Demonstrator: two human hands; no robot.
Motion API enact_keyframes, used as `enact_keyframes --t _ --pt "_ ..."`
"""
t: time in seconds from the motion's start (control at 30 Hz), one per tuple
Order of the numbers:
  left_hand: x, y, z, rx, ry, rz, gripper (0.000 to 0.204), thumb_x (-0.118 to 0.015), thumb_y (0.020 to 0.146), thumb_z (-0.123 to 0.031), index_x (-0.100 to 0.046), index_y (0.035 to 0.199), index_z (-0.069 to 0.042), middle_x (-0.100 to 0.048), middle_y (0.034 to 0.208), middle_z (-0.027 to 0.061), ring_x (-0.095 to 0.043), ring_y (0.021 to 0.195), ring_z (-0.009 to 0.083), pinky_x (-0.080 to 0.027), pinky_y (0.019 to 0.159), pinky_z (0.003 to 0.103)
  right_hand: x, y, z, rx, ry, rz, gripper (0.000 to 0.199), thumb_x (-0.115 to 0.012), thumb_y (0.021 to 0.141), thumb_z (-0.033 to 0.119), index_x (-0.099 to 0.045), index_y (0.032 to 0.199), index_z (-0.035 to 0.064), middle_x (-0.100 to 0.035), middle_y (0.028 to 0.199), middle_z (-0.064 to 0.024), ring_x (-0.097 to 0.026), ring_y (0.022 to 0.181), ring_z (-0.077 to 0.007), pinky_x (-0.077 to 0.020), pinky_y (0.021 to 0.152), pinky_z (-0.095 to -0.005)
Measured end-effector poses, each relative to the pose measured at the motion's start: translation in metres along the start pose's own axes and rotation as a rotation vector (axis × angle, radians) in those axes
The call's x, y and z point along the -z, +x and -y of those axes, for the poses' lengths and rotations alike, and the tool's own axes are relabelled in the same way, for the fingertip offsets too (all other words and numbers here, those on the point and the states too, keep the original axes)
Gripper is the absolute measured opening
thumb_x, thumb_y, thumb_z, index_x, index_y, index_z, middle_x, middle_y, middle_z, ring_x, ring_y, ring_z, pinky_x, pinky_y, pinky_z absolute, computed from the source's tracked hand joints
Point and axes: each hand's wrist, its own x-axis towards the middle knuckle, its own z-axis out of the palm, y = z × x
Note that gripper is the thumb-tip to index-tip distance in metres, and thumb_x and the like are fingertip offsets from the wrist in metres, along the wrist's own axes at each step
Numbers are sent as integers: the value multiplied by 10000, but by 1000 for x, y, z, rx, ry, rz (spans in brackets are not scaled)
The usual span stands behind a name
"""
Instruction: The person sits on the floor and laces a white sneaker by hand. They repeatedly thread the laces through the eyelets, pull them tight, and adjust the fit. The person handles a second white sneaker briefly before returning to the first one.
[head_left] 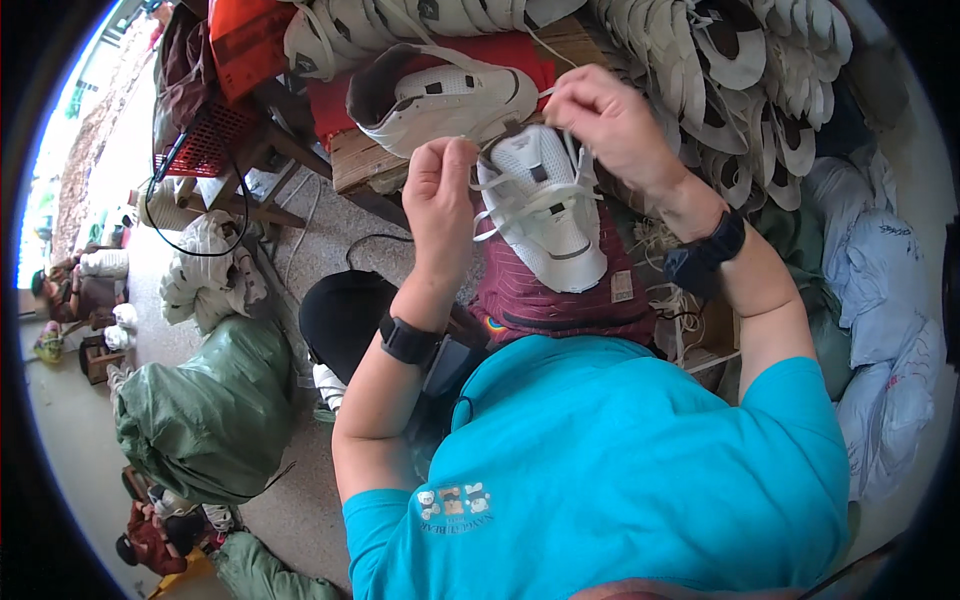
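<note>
A white shoe upper (575, 255) with criss-crossed white laces lies across my lap, its toe toward me. My left hand (438, 190) is closed in a pinch beside its left edge, with a shoelace running to the fingertips. On the other side, above the upper's right edge, my right hand (605, 115) pinches a shoelace too, and a short white end sticks out past the fingers. Just beyond my hands, a second white shoe upper (465, 95) with a dark lining rests on its side on a red cloth (335, 108).
The wooden table (360, 165) carries a row of white uppers (400, 30). Stacked uppers (740, 110) hang at the far right. Pale sacks (880, 270) stand to my right. A black stool seat (345, 315) and a green sack (215, 410) are on my left; people sit farther off.
</note>
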Motion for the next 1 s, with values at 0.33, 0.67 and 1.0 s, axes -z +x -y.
enact_keyframes --t 0.33,0.67,1.0 --pt "6 -17 8 167 55 147 160 -520 1045 -170 -598 1016 -34 -525 784 -53 -432 688 26 -368 617 178 -6 -28 5 -95 -380 207 112 -606 945 140 -626 1009 50 -644 802 -57 -631 692 -192 -499 623 -332" --pt "-12 -19 8 -128 759 234 125 -584 947 -130 -611 1000 -20 -672 873 171 -644 781 359 -484 673 439 -5 -34 7 141 -829 298 117 -615 843 61 -568 949 43 -530 946 -135 -636 777 -331 -534 699 -416" --pt "-19 -17 0 -160 947 319 188 -591 932 -160 -633 1020 0 -664 961 208 -632 936 403 -502 808 457 -9 -43 19 41 -853 422 152 -561 820 3 -519 965 5 -528 967 -159 -644 697 -334 -546 605 -409"
